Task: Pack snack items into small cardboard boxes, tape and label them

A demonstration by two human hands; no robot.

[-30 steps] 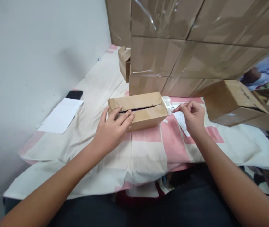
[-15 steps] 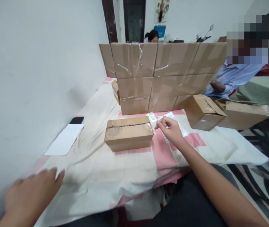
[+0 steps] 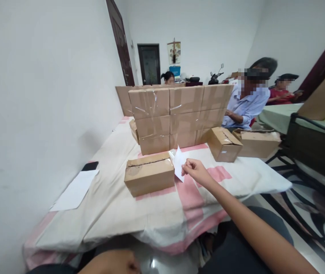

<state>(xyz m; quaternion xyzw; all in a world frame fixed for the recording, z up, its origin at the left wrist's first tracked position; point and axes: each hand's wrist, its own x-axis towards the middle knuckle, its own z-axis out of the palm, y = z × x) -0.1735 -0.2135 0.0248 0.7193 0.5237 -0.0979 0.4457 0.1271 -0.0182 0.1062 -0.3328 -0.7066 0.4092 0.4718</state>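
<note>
Raised over the cloth-covered table (image 3: 148, 217), my right hand (image 3: 195, 169) pinches a small white sheet of paper (image 3: 179, 163), which stands tilted on edge. Just left of that sheet lies a brown cardboard box (image 3: 151, 177) with a torn, taped seam along its top. The sheet's edge overlaps the box's right end in view; whether they touch I cannot tell. At the bottom edge, in front of the table, is my left hand (image 3: 113, 262), partly cut off and blurred, its fingers unclear and no object visible in it.
Stacked taped cartons (image 3: 176, 118) form a wall behind the box. Two more boxes, one taped (image 3: 225, 144) and one wider (image 3: 258, 142), stand at the right. White paper (image 3: 75, 190) and a black phone-like object (image 3: 90, 166) lie left, by the wall. Several people sit farther back.
My right hand has lifted the white sheet off the table and tilted it up beside the box. The left hand has dropped from the left side to the bottom edge. The camera view has shifted.
</note>
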